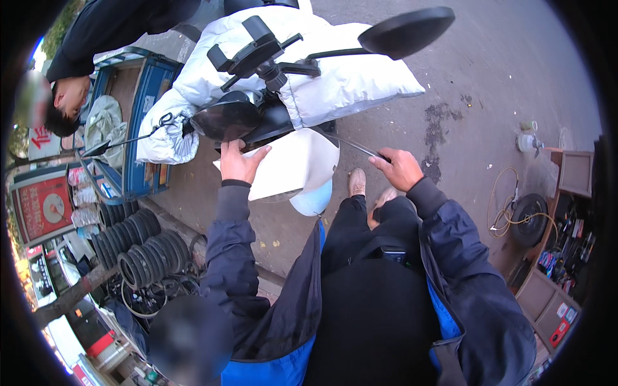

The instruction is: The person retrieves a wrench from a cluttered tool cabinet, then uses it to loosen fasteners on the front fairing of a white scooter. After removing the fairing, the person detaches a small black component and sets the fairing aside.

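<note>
In front of me stands a scooter with a white front panel point(290, 164) that curves out below the dark headlamp area. My left hand point(239, 164) grips the panel's left upper edge, thumb apart from the fingers; its fingertips are partly hidden. In my right hand point(399, 169) is a screwdriver point(355, 147), its dark handle in my fingers. The thin metal shaft points left to the panel's upper right edge; its tip is hard to make out. Under the panel shows a pale blue rounded part point(313, 198).
A silvery quilted cover point(347, 77) wraps the handlebar, with a phone holder point(257, 51) and mirror point(409, 32) above. Another person point(122, 32) leans in at far left by a blue cart point(145, 109). Tyres point(151, 257) are stacked left; a tool box point(566, 244) and hose point(508, 219) lie right.
</note>
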The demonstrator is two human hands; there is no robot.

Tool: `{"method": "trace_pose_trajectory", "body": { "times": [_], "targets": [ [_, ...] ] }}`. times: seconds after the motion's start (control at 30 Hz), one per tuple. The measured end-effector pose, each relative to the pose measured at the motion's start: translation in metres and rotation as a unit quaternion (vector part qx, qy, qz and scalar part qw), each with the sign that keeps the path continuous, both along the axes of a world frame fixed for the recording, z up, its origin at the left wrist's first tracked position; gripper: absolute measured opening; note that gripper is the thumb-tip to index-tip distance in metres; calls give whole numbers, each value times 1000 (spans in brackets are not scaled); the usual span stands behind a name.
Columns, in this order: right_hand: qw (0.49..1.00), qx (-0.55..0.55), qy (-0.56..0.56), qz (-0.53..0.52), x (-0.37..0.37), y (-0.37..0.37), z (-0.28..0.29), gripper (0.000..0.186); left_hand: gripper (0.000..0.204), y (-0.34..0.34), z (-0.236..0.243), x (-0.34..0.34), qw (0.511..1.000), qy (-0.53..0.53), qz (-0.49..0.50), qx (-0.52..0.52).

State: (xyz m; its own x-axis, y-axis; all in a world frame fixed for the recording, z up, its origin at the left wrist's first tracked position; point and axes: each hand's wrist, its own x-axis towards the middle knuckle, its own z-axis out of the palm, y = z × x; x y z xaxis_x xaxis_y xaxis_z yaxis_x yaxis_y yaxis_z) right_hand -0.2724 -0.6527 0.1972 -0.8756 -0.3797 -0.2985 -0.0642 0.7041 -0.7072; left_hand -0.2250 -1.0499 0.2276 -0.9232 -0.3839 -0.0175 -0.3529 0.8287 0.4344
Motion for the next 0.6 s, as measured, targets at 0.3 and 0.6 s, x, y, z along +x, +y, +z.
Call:
{"method": "trace_pose_trajectory", "body": {
  "times": [0.3, 0.6],
  "targets": [
    [986, -2, -70, 150, -90, 8, -46, 46, 54, 59, -7, -24, 989, -26, -27, -146],
    [953, -137, 71, 260, -154, -11, -92, 40, 64, 55, -27, -48, 994, -44, -6, -95]
  ]
}}
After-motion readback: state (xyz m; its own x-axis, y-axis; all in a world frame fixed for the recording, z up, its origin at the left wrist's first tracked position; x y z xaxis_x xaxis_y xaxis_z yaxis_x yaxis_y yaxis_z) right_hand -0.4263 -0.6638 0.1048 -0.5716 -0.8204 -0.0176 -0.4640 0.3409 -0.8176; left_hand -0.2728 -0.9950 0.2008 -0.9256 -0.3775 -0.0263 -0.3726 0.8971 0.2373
